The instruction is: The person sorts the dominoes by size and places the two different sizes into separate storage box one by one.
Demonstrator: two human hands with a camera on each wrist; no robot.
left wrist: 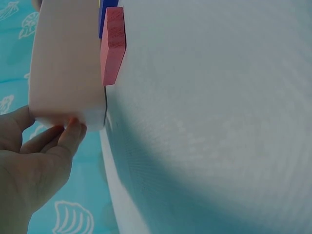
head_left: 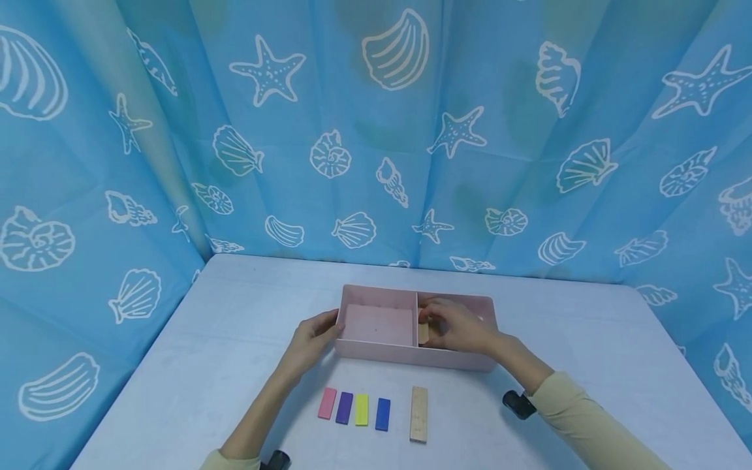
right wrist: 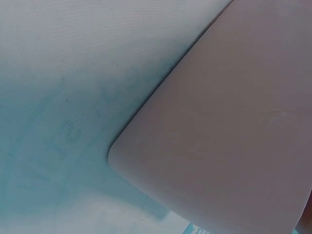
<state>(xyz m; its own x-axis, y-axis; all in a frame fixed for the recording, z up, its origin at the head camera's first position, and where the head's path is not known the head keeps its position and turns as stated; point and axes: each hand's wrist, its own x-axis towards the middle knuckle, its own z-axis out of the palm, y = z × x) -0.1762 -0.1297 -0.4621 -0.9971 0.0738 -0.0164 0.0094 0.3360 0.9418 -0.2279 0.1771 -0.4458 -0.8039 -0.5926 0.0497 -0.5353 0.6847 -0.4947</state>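
A pink two-compartment box (head_left: pixel 376 352) stands on the table. My left hand (head_left: pixel 311 338) grips its left end, with the thumb at the rim and the fingers against the end wall; the left wrist view shows this hand (left wrist: pixel 41 158) at the end of the box too. Over the right compartment, my right hand (head_left: pixel 461 324) reaches in with curled fingers and pinches a wooden block (head_left: pixel 423 334). The hand partly covers the block and the compartment's contents. In the right wrist view the box's outer wall (right wrist: pixel 219 131) hides nearly all of that hand.
In front of the box lie a pink block (head_left: pixel 327 403), a purple block (head_left: pixel 344 408), a yellow block (head_left: pixel 361 410), a blue block (head_left: pixel 382 414) and a longer wooden block (head_left: pixel 419 414). A blue shell-patterned curtain (head_left: pixel 364 196) hangs behind the white table (head_left: pixel 264 294).
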